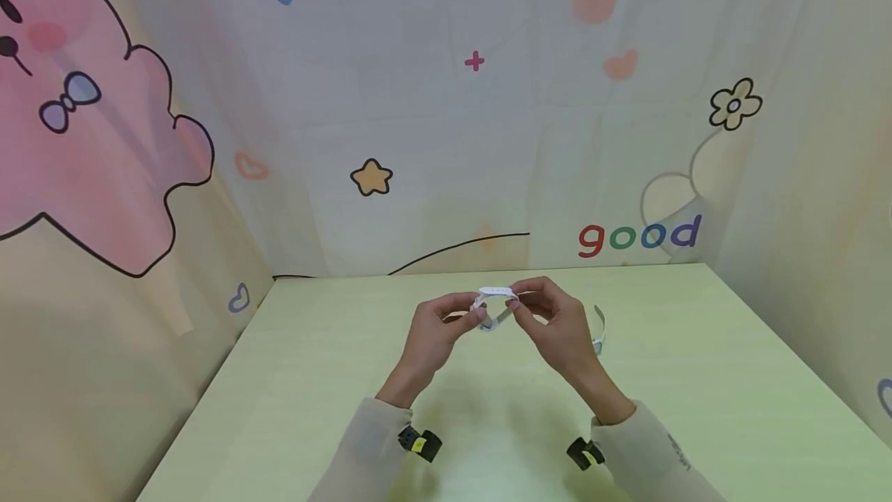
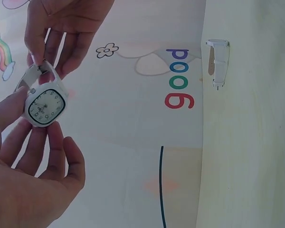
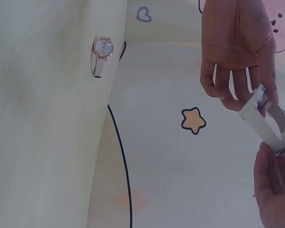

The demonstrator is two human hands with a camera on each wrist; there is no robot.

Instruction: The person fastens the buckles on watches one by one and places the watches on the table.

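A white wristwatch (image 2: 46, 107) with a rounded-square dial is held up between both hands, its strap bent into a loop. My left hand (image 1: 431, 333) pinches it at the case, thumb on one side and fingers under the other. At the opposite end my right hand (image 1: 558, 325) pinches the strap (image 3: 263, 127) near its buckle. Beyond the right hand, a second white watch (image 1: 598, 331) lies on the table, also visible in the left wrist view. A watch with a rose-gold case (image 3: 104, 48) and pale strap rests on the table in the right wrist view; I cannot make it out in the head view.
The pale green-yellow table (image 1: 313, 393) reaches back to a printed cloth (image 1: 418, 84) hanging behind it. Cloth also hangs along the left and right sides. Each sleeve carries a small black camera mount (image 1: 421, 444) at the wrist.
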